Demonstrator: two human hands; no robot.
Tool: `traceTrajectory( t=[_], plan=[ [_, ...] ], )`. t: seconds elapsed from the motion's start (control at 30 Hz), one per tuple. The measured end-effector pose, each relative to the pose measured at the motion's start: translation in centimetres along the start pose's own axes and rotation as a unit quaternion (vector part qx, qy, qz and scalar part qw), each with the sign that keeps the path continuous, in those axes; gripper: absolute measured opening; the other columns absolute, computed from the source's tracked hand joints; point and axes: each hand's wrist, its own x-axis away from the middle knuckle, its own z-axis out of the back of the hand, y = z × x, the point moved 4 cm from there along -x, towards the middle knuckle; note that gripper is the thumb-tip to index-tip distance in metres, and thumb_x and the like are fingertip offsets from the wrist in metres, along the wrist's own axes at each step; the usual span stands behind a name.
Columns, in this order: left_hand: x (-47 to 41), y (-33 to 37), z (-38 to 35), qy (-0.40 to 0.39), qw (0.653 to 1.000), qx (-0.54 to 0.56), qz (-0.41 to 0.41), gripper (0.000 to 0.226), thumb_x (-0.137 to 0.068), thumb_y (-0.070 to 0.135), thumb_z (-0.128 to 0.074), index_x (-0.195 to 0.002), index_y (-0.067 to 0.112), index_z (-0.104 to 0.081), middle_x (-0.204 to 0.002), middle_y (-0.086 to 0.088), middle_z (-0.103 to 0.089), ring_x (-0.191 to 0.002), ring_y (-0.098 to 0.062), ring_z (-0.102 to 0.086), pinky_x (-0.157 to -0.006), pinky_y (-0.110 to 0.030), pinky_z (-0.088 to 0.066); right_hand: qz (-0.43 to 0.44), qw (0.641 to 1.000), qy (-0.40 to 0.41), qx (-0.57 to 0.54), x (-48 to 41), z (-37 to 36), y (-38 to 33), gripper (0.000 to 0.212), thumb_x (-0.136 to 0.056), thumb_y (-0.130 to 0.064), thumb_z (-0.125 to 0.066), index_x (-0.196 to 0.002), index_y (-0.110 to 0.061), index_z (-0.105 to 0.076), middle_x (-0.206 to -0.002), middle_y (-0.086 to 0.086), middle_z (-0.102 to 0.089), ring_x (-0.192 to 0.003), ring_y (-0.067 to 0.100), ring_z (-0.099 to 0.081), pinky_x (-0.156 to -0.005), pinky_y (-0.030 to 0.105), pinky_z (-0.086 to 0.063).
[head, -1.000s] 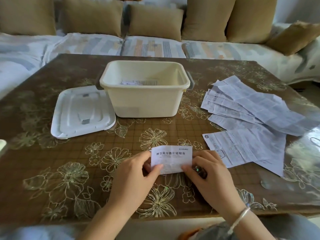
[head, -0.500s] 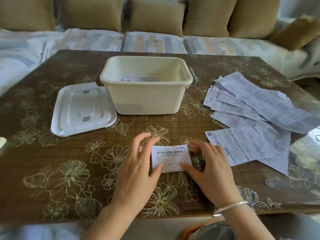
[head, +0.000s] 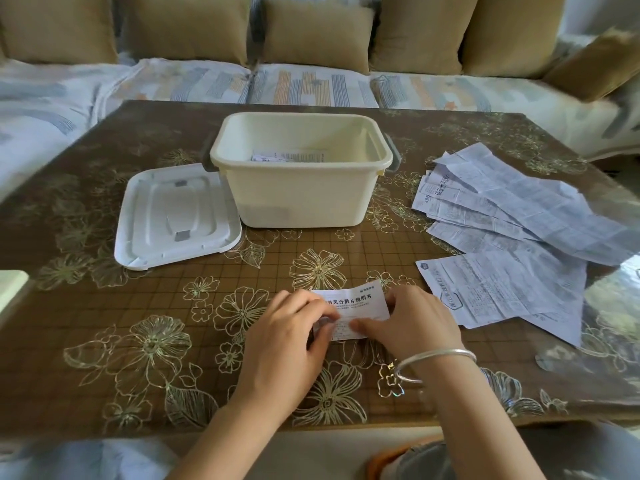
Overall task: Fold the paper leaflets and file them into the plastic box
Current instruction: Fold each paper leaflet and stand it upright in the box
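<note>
1. The left hand (head: 287, 337) lies on the left end of a folded leaflet (head: 356, 304). Its fingers curl over that edge and the thumb presses on the paper's face, so it grips the leaflet.
2. The right hand (head: 415, 327) grips the right end the same way: its fingers are bent over the right edge and its thumb lies across the lower part of the sheet. A silver bangle (head: 436, 358) sits on this wrist.
3. The leaflet is a small white rectangle with a line of bold print along its upper part. It lies on the table (head: 104, 306) near the front edge, between the two hands, and its top right corner is tilted a little upward.
4. To the right of the right hand lies a pile of sheets (head: 519, 220), unfolded, creased and fanned out over each other. The nearest sheet (head: 491, 289) is just beside the right hand's fingers.
5. Beyond the hands, at the middle of the table, stands a cream box (head: 304, 199), open at the top, with grey latches at both ends. A few papers (head: 287, 156) lie on its bottom.
6. The white lid (head: 176, 216) lies flat just left of the box, its right edge close against the box wall.
7. The table is covered in a brown cloth with gold flowers.
8. Behind the table runs a sofa (head: 311, 84) with a patterned cover and tan cushions (head: 318, 32) along its back.
</note>
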Motion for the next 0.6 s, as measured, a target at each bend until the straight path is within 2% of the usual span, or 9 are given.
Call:
traceTrajectory(
  t=[0.1,0.17,0.23,0.27,0.33,0.43,0.5,0.57,0.6],
  plan=[
    [0.1,-0.2,-0.1,0.007,1.000,0.022,0.002,0.016,-0.080,0.021,-0.075,-0.094,0.027,-0.070,-0.096,0.019,-0.062,-0.086,-0.003,-0.055,-0.064,-0.015,-0.046,0.029,0.998,0.030,-0.044,0.3,0.1,0.2,0.030,-0.074,-0.050,-0.072,-0.090,-0.025,-0.064,-0.086,-0.009,-0.065,-0.084,0.014,-0.059,-0.067,0.030,-0.051],
    [0.2,-0.3,0.0,0.025,0.999,0.036,0.010,0.024,-0.079,0.018,-0.074,-0.102,0.020,-0.069,-0.101,0.014,-0.062,-0.083,-0.002,-0.057,-0.064,-0.009,-0.043,0.055,0.987,0.066,-0.137,0.6,0.6,0.0,0.017,-0.079,-0.038,-0.072,-0.084,-0.025,-0.063,-0.080,-0.011,-0.065,-0.070,0.007,-0.059,-0.059,0.024,-0.048],
    [0.2,-0.5,0.4,0.062,0.996,0.063,0.030,0.034,-0.081,0.014,-0.069,-0.114,0.015,-0.063,-0.109,0.009,-0.059,-0.077,0.000,-0.057,-0.063,-0.008,-0.045,0.121,0.960,0.148,-0.205,1.3,1.6,-0.5,0.014,-0.079,-0.028,-0.075,-0.078,-0.023,-0.061,-0.079,-0.014,-0.067,-0.066,0.002,-0.059,-0.059,0.021,-0.050],
    [0.2,-0.5,0.7,0.083,0.993,0.076,0.039,0.038,-0.083,0.012,-0.066,-0.120,0.014,-0.060,-0.114,0.006,-0.056,-0.078,-0.001,-0.057,-0.064,-0.011,-0.049,0.175,0.942,0.204,-0.201,1.7,2.3,-0.8,0.016,-0.076,-0.021,-0.076,-0.076,-0.021,-0.061,-0.082,-0.015,-0.067,-0.066,0.001,-0.059,-0.059,0.017,-0.048],
    [0.3,-0.4,1.2,0.116,0.989,0.080,0.046,0.045,-0.084,0.012,-0.061,-0.129,0.011,-0.053,-0.124,0.002,-0.052,-0.085,-0.004,-0.058,-0.068,-0.019,-0.055,0.290,0.906,0.286,-0.111,2.7,3.1,-1.5,0.020,-0.069,-0.008,-0.078,-0.076,-0.016,-0.061,-0.087,-0.010,-0.068,-0.069,0.006,-0.061,-0.056,0.014,-0.043],
    [0.3,-0.1,1.2,0.098,0.993,0.064,0.028,0.064,-0.077,0.023,-0.068,-0.136,0.010,-0.047,-0.135,-0.003,-0.048,-0.106,-0.013,-0.057,-0.075,-0.021,-0.056,0.397,0.875,0.276,0.035,3.5,1.9,-1.7,0.020,-0.066,-0.003,-0.073,-0.076,-0.012,-0.058,-0.086,-0.001,-0.067,-0.070,0.019,-0.062,-0.055,0.019,-0.043],
    [0.4,0.2,0.9,0.055,0.998,0.039,0.005,0.069,-0.070,0.026,-0.075,-0.134,0.015,-0.052,-0.136,0.000,-0.049,-0.116,-0.013,-0.051,-0.084,-0.019,-0.051,0.412,0.875,0.239,0.082,3.3,0.6,-1.2,0.026,-0.064,0.000,-0.075,-0.076,-0.013,-0.056,-0.080,-0.002,-0.063,-0.066,0.020,-0.058,-0.052,0.028,-0.048],
    [0.4,0.4,0.6,0.029,0.999,0.005,-0.023,0.056,-0.066,0.022,-0.081,-0.120,0.021,-0.064,-0.124,0.007,-0.057,-0.115,-0.012,-0.050,-0.088,-0.022,-0.049,0.412,0.880,0.219,0.092,3.1,-0.4,-0.8,0.027,-0.061,-0.001,-0.074,-0.074,-0.015,-0.055,-0.072,-0.004,-0.058,-0.060,0.018,-0.052,-0.050,0.030,-0.046],
    [0.4,0.5,0.5,0.026,0.999,-0.005,-0.037,0.045,-0.065,0.019,-0.081,-0.109,0.022,-0.068,-0.114,0.010,-0.060,-0.110,-0.012,-0.052,-0.085,-0.026,-0.051,0.410,0.883,0.211,0.086,3.1,-0.6,-0.6,0.026,-0.061,-0.003,-0.074,-0.074,-0.016,-0.055,-0.070,-0.006,-0.056,-0.059,0.018,-0.051,-0.049,0.029,-0.045]
  ],
)
